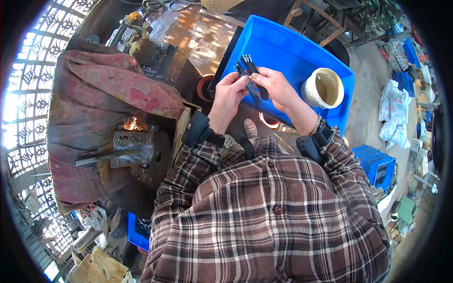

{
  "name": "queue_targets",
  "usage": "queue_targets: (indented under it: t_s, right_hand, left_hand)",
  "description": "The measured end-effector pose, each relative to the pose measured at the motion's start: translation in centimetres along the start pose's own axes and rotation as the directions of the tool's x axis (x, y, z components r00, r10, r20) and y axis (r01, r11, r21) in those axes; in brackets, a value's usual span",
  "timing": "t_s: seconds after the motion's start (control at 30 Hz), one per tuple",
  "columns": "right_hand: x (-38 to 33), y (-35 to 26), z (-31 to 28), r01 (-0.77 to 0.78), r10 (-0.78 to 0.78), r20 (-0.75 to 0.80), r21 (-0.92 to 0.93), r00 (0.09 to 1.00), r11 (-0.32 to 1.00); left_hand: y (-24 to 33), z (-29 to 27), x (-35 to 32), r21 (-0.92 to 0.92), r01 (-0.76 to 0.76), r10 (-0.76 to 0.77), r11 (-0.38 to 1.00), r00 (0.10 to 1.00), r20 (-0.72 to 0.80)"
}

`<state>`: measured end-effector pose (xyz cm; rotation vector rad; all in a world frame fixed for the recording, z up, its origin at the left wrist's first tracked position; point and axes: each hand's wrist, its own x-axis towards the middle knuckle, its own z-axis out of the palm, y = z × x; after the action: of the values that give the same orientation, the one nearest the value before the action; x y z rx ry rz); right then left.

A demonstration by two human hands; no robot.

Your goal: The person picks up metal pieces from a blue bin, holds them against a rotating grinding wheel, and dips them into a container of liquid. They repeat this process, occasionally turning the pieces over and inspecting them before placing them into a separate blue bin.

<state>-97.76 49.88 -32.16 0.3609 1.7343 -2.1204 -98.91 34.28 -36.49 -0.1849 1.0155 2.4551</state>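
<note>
Over the near left side of a large blue plastic tub (302,49), I hold thin dark rods with bright ends, split into two small bundles. My left hand (226,96) pinches the left bundle of rods (253,92) between thumb and fingers. The right bundle of rods (248,62) is gripped by my right hand (278,90), its thumb laid across them. Both hands are close together, their fingertips nearly meeting. Inside the tub, right of my right hand, a cream-coloured bucket (309,89) stands tilted in view; its contents are hard to make out.
On my left is a machine (132,151) partly draped with a stained reddish cloth (101,80); orange sparks (133,123) glow within it. A blue crate (377,165) stands on the floor at right, with white sacks (395,113) beyond. A patterned lattice (33,89) lines the far left.
</note>
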Motion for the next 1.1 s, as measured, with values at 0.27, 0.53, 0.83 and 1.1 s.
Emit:
queue_targets:
  t_s: [0.27,0.53,0.83,1.1]
  right_hand:
    - [-1.8,0.3,-0.5,-0.015,0.011,-0.016,-0.288,1.000,0.958]
    - [-2.3,0.4,-0.5,0.113,0.029,0.172,-0.754,0.985,0.647]
    - [-0.9,0.2,-2.7,-0.016,0.115,0.089,-0.722,0.989,0.692]
    - [-0.7,1.2,-1.2,-0.022,0.184,0.132,-0.752,0.974,0.659]
  left_hand:
    - [-1.6,1.7,-0.1,-0.164,0.138,-0.145,0.977,0.989,-0.036]
    - [-1.8,0.9,-0.8,0.025,0.140,-0.132,0.990,0.970,-0.202]
    - [-4.1,0.8,-0.3,-0.064,0.161,-0.170,0.985,0.967,-0.189]
    - [-5.1,-1.3,-1.0,-0.217,0.144,-0.177,0.966,0.973,-0.145]
